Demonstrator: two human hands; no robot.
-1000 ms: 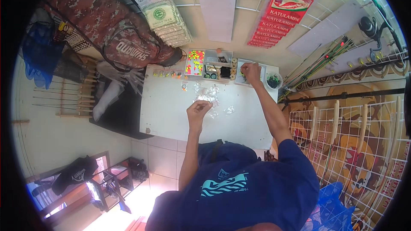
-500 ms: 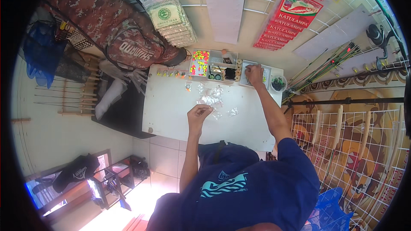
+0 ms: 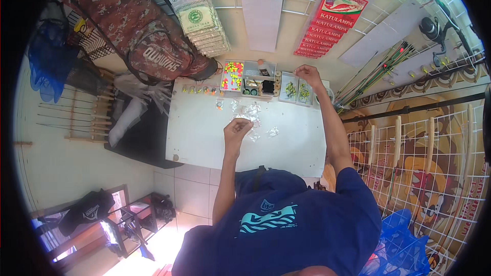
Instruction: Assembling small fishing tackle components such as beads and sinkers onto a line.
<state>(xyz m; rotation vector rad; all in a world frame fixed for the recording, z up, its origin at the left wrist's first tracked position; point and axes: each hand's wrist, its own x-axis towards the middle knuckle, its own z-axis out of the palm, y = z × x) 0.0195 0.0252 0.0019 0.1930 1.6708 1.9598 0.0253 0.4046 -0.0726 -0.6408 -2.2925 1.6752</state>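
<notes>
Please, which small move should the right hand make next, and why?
Perhaps bring the bare right hand toward the bare left hand: the right is over the far edge of a whitish, divided tray of small yellow-green pieces; the left, curled, is near small clear plastic packets. Whether either holds anything is unclear.

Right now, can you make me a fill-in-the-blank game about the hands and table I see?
1. The bare hand nearest the shallow, pale, two-compartment tray is the person's ____ hand.
2. The flat table under the small clear plastic packets is ____.
3. The small pink and yellow pieces are to the tray's ____.
Missing words: right; white; left.
</notes>
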